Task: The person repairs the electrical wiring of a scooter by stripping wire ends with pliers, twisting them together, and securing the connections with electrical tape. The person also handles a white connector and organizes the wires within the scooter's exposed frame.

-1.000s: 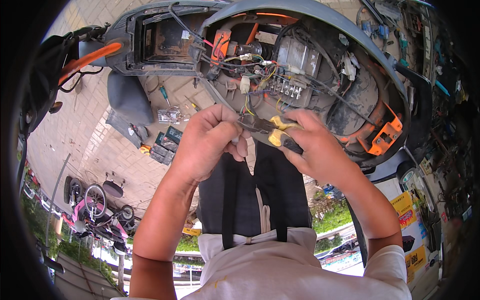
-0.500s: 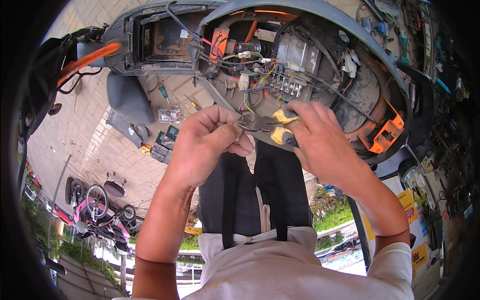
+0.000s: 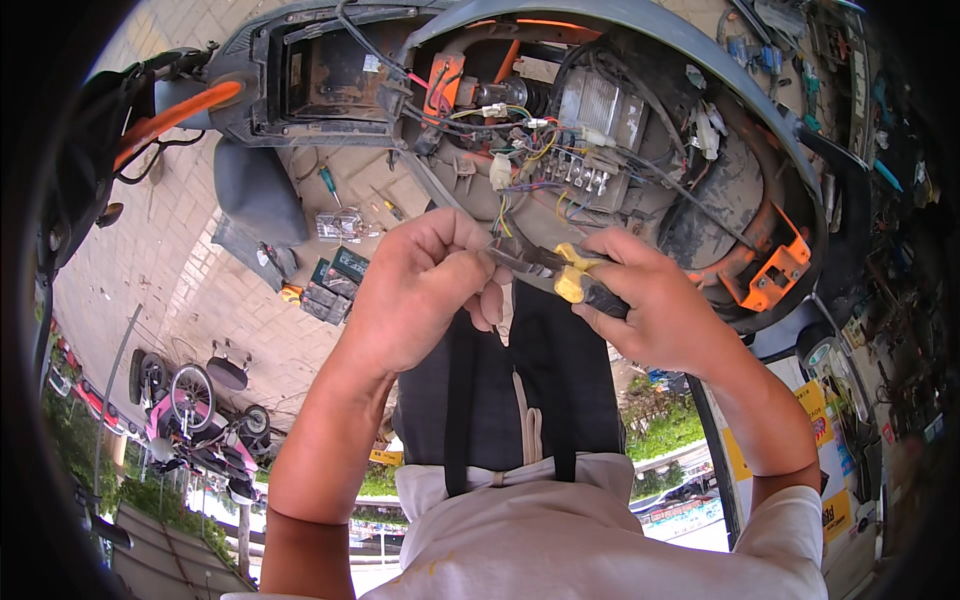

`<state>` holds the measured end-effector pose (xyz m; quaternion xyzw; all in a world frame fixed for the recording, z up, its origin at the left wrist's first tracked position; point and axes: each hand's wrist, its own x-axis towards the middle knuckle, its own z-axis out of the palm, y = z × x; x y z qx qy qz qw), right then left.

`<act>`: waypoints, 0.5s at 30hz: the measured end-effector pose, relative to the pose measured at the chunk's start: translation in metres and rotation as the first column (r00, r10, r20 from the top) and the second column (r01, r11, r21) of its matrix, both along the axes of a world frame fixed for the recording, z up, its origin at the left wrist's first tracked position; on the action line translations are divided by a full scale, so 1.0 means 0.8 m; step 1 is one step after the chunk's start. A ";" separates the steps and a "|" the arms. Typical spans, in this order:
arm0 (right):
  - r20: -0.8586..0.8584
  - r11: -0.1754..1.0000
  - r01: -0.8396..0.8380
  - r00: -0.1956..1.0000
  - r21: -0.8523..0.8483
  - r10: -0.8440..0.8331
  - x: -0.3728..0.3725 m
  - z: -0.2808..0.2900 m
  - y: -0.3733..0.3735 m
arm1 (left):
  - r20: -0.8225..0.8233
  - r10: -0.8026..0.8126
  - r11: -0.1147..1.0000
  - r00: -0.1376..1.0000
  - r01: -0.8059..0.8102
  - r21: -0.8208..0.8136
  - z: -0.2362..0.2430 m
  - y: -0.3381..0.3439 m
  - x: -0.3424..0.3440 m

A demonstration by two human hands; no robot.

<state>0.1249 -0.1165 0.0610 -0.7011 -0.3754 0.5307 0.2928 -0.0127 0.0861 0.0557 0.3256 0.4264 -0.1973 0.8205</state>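
left hand [image 3: 430, 275] thumb and finger pinched together, can't tell on what. right hand [image 3: 650, 290] fingers clamped on pliers [image 3: 568, 284], nose at the left fingertips; wires [image 3: 503, 215] just beyond.

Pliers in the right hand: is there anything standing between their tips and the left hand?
Nothing visible: the pliers, in the right hand, have their tips right at the left hand. Anything thin pinched there is too small to tell.
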 end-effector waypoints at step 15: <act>-0.553 0.986 -0.084 0.833 -0.142 -0.009 0.033 -0.009 0.014 | -0.018 0.084 0.983 0.996 -0.086 -0.164 -0.012 0.008 0.003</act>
